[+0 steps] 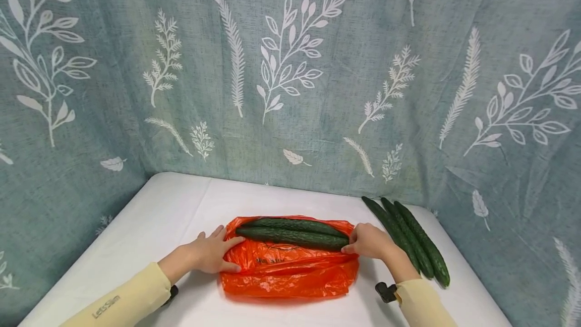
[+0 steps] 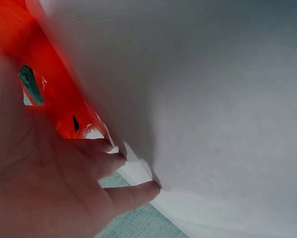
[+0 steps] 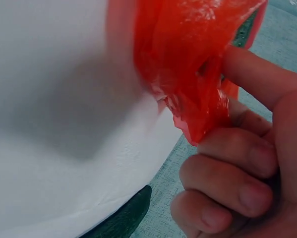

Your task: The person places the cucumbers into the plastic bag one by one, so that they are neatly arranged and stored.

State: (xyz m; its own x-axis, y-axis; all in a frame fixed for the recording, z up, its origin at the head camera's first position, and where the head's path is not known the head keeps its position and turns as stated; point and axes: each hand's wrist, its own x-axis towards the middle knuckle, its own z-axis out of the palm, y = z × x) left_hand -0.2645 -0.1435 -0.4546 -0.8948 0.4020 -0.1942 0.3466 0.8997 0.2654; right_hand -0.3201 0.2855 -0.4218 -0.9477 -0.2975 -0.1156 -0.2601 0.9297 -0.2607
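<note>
An orange-red plastic bag [image 1: 286, 284] lies on the white table, with dark green cucumbers [image 1: 292, 236] side by side in its opening. At the bag's left end my left hand [image 1: 210, 252] rests with fingers spread and fairly straight, its thumb on the plastic. The left wrist view shows that hand's [image 2: 54, 163] fingertips touching the tabletop beside the bag. My right hand [image 1: 369, 241] pinches the bag's right end by the cucumber tips. In the right wrist view its fingers [image 3: 227, 171] are curled, with bunched plastic [image 3: 188, 74] held between thumb and forefinger.
Three loose cucumbers [image 1: 415, 241] lie together along the table's right side, just beyond my right hand. The white table [image 1: 177, 206] meets a teal leaf-patterned cloth [image 1: 290, 90] at the back and sides.
</note>
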